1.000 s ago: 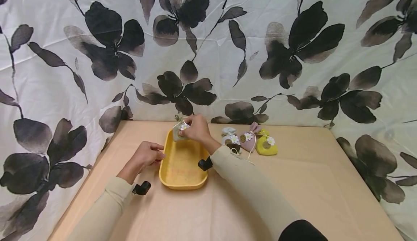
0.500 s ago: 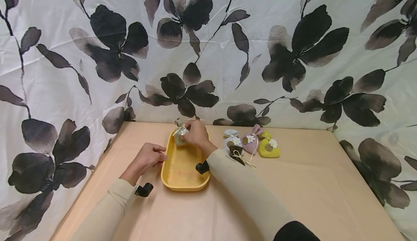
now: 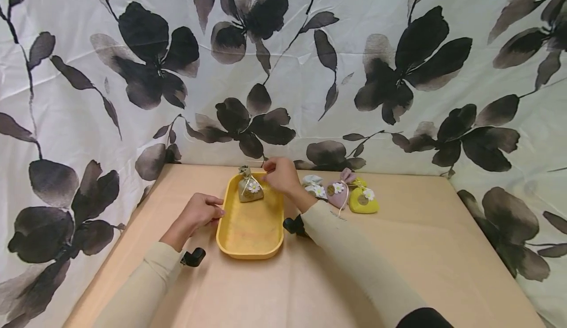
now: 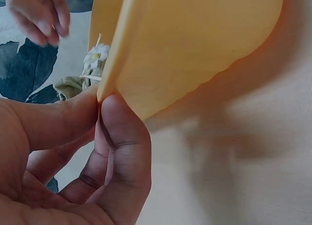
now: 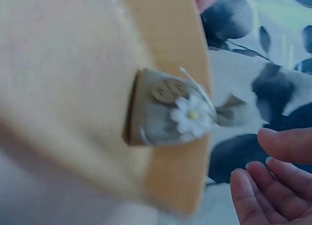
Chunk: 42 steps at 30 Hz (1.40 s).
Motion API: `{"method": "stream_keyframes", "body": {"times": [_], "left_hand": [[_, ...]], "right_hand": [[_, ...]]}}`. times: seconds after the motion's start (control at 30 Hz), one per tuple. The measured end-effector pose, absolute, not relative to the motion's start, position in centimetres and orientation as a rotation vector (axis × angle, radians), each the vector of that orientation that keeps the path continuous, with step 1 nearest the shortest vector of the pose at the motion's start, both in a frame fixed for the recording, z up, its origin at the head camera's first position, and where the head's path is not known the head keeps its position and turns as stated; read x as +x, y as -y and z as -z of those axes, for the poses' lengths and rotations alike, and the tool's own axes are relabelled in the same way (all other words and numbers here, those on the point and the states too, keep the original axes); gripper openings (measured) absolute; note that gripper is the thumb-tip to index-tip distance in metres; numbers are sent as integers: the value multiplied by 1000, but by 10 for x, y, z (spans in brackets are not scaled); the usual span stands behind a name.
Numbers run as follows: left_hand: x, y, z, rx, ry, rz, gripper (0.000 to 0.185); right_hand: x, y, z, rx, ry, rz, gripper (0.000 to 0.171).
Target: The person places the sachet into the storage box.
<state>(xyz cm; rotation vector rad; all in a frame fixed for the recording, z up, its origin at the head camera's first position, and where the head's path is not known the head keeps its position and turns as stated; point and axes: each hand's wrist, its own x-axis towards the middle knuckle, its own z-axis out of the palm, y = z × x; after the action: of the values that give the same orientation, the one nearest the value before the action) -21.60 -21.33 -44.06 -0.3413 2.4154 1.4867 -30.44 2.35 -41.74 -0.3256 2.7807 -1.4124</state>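
A yellow tray (image 3: 250, 232) lies on the table, and my left hand (image 3: 199, 213) pinches its left rim between thumb and fingers, as the left wrist view (image 4: 124, 142) confirms up close. At the tray's far end a small olive-green cloth sachet (image 3: 251, 190) leans against the wall, tied at the neck, with a white flower and a round tag visible in the right wrist view. Just right of the sachet, above the tray's far right rim, my right hand (image 3: 283, 176) is apart from it. Its fingers (image 5: 253, 191) are loosely bent with nothing between them.
Right of the tray stand a pale blue sachet (image 3: 313, 185), partly behind the right arm, a pink sachet (image 3: 337, 193) and a yellow-green sachet (image 3: 364, 202). A floral cloth (image 3: 323, 82) hangs behind the table (image 3: 421, 249).
My right hand has set the olive-green sachet down inside the tray's far end, let go of it and moved right. The left hand has stayed at the tray's rim.
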Motion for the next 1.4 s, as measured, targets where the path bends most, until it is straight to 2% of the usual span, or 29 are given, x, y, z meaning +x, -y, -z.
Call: {"method": "stream_keyframes", "body": {"times": [0.37,0.63,0.83,1.0,1.4], "left_hand": [[-216,213,441,-362,-2421,-1444,44],[-214,214,442,-354,-2411,-1457,46],[-213,214,442,-360,-2396,-1481,44],[-213,215,442,-361,-2395,-1474,45],[-214,214,441,-384,-2395,-1463,45]], "right_hand": [[-275,-100,399,-307,-2625,1515,29],[-247,-152,419,-298,-2559,1632,32],[-224,-183,442,-184,-2562,1630,36],[-210,-194,460,-143,-2576,1585,37],[-197,-181,483,-49,-2656,1415,55]]}}
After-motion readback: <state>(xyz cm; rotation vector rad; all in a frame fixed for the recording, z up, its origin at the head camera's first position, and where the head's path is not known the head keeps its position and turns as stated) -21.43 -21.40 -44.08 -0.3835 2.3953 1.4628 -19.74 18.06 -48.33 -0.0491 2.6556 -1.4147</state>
